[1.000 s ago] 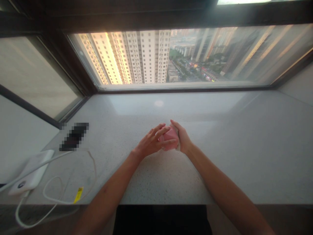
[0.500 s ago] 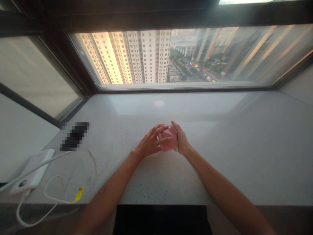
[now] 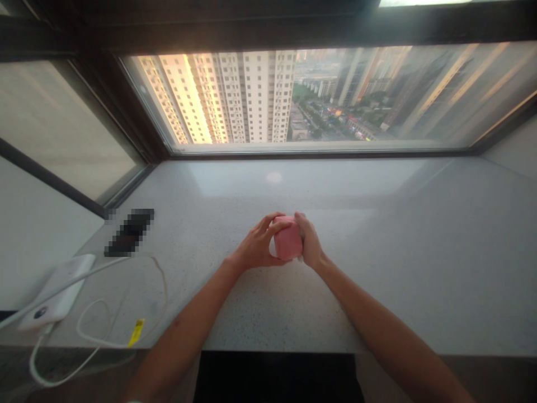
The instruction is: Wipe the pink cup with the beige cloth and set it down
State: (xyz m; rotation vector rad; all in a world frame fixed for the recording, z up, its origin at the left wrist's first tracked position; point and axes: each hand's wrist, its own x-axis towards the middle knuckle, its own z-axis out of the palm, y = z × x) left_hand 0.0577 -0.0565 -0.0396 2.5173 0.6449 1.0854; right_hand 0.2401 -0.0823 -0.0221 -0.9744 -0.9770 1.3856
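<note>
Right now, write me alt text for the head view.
A person's left hand and right hand hold a pink object between them at a pale speckled counter. At left lie a white device and a yellow tag; high-rises stand beyond the window.

Pink block (image 3: 288, 242), partly covered by my left hand (image 3: 258, 246) and right hand (image 3: 311, 242).
Its underside out of sight. Dark item (image 3: 131, 230) pixelated, unidentifiable. Yellow tag (image 3: 136, 333): marks too small to read. White cable (image 3: 107, 267) cut off at left; my forearms (image 3: 192, 322), at bottom edge.
</note>
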